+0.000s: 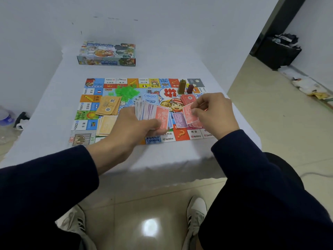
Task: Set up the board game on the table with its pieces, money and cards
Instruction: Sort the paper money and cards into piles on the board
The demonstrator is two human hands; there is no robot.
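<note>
The colourful game board point(93, 83) lies flat on the white table point(162, 156). My left hand point(133, 129) grips a fanned stack of paper money point(153, 112) over the board's near middle. My right hand point(214, 112) pinches a single red note point(189, 112) above a small pile of red notes point(196, 124), next to a purple note point(180, 120). Orange cards point(109, 105) and a pile of orange notes point(106, 125) lie on the board's left. Green plastic pieces point(126, 92), a die point(149, 90), and olive point(182, 86) and dark red pawns point(190, 88) sit further back.
The game box point(107, 54) stands at the table's far left. A black bin point(277, 51) is by the wall at the right, with litter on the floor near it. My shoes point(196, 212) are under the table's near edge.
</note>
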